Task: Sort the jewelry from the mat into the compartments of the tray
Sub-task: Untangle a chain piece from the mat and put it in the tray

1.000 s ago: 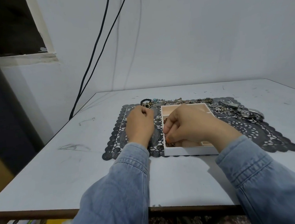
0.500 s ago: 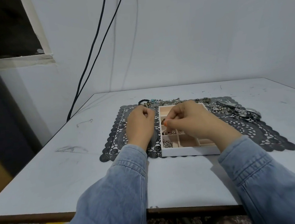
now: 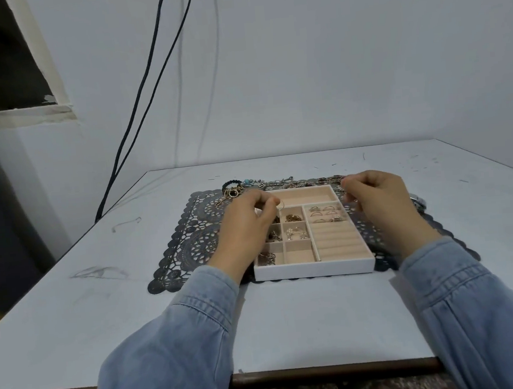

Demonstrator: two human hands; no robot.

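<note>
- Table (image 3: 290, 315): flat, white, scuffed, filling the lower frame.
- Mat (image 3: 191, 246): dark scalloped lace, long axis left-right, mid-frame.
- Tray (image 3: 314, 269): white box with beige-lined compartments, on the mat.
- My right hand (image 3: 373, 196): curled at the tray's upper-right corner; I cannot tell whether it holds anything.
- My left hand (image 3: 245, 223): pinching a thin gold hoop (image 3: 280, 205) over the tray's left column.
- Chains (image 3: 279, 183): strung left-right along the mat's top edge.

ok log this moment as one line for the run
phase: sorting | left hand: pinches ring over tray | right hand: fingers curled over mat beside tray, grip unclear
</note>
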